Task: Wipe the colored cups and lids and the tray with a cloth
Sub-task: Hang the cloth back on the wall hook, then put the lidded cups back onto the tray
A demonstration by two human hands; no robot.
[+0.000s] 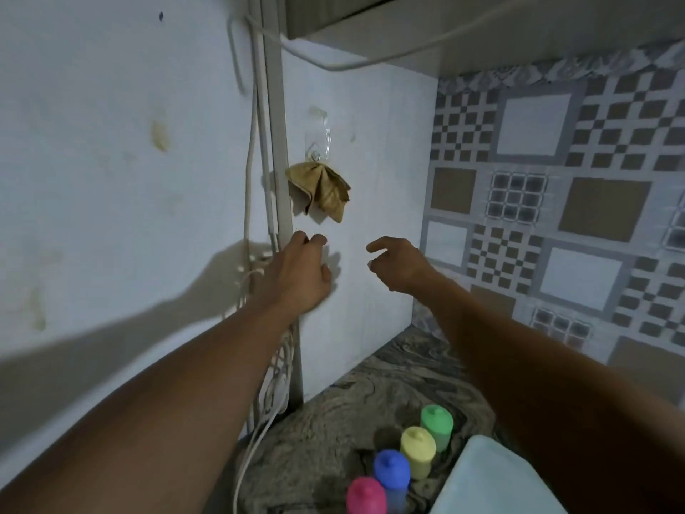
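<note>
Cloth point(320, 189) hangs from wall hook point(317, 152) above tabletop's point(352, 395) left edge | cups point(391, 473) near front edge | left hand point(300, 268), right hand point(400, 263): grip loosely spread, empty, just below cloth | risk: hard tug could rip hook off.

Cloth point(319, 189) on the hook is tan-brown, mottled. Four lidded cups in a row: pink cup point(365, 496), blue cup point(392, 473), yellow cup point(418, 451), green cup point(437, 426). Table point(333, 421) has a swirled grey-and-brown marble pattern. Tiled wall point(556, 202) shows grey, white and brown squares with checkerboard blocks. Side panel point(370, 179) is plain white. Left wall point(111, 142) is whitish with yellowish stains. Cables point(252, 150) are white. Box point(493, 480) at the bottom is pale blue.
</note>
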